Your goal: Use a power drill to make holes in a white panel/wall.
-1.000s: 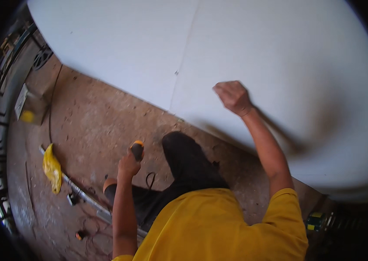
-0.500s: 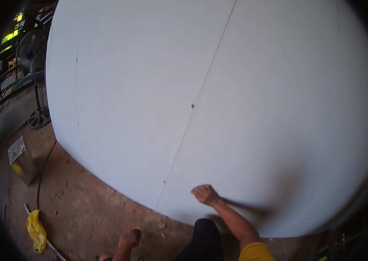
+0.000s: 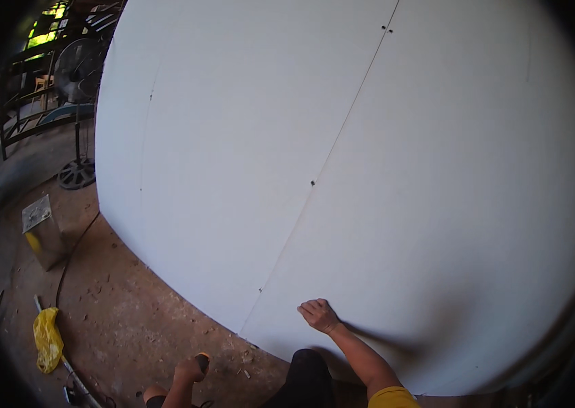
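Note:
A large white panel fills most of the view, with a thin dark line running down it and small dark marks along that line. My right hand is at the lower part of the panel, just right of the line. Its fingers are curled closed, and whatever they may hold is hidden. Lower left, over the floor, my left hand is closed around a dark object with an orange rim; only its end shows, so its kind is unclear.
On the brown floor at left lie a yellow plastic bag over a pole and a dark cable. A square metal can stands beyond them. Farther back is a pedestal fan. My dark-clothed knee is near the panel's lower edge.
The view has shifted, so the panel and the floor items sit differently in it. My right hand appears slightly lower, and my left hand a little farther left. Both stay closed.

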The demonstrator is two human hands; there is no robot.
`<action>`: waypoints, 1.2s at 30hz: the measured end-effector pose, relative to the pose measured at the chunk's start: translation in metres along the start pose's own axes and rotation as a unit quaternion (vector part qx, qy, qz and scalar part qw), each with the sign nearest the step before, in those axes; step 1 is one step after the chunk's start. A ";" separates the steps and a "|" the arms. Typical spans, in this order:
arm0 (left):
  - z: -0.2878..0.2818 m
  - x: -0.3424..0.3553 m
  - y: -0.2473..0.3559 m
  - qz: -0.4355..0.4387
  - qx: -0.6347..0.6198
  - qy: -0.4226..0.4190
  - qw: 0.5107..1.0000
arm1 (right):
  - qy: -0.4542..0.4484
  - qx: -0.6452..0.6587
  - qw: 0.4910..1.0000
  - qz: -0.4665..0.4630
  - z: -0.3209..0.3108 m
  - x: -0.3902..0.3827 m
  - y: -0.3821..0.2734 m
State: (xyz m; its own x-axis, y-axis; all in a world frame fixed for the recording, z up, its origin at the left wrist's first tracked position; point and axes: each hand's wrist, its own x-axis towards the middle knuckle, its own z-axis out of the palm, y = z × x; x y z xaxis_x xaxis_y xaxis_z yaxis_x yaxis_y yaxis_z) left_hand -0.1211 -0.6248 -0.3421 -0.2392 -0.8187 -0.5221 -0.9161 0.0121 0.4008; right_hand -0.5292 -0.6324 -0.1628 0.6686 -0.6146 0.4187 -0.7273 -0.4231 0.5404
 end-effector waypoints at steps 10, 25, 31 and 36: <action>0.003 -0.032 0.001 -0.071 -0.058 0.078 0.993 | 0.031 0.043 0.997 -0.058 -0.033 0.027 0.010; 0.014 -0.052 0.008 -0.117 -0.071 0.125 0.983 | 0.203 0.108 0.972 0.040 -0.054 0.090 0.041; -0.002 -0.066 0.008 -0.128 -0.101 0.101 0.981 | 0.202 0.105 0.973 0.035 -0.047 0.093 0.042; -0.003 -0.073 0.012 -0.126 -0.105 0.138 0.977 | 0.180 0.117 0.974 0.075 -0.056 0.105 0.042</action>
State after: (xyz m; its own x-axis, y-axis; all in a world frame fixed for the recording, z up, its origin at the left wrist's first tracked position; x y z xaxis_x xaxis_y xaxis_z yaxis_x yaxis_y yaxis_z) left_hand -0.1140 -0.5665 -0.2966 0.1074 -0.9046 -0.4124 -0.8414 -0.3037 0.4471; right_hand -0.4811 -0.6774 -0.0551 0.5326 -0.4260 0.7314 -0.8081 -0.5129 0.2897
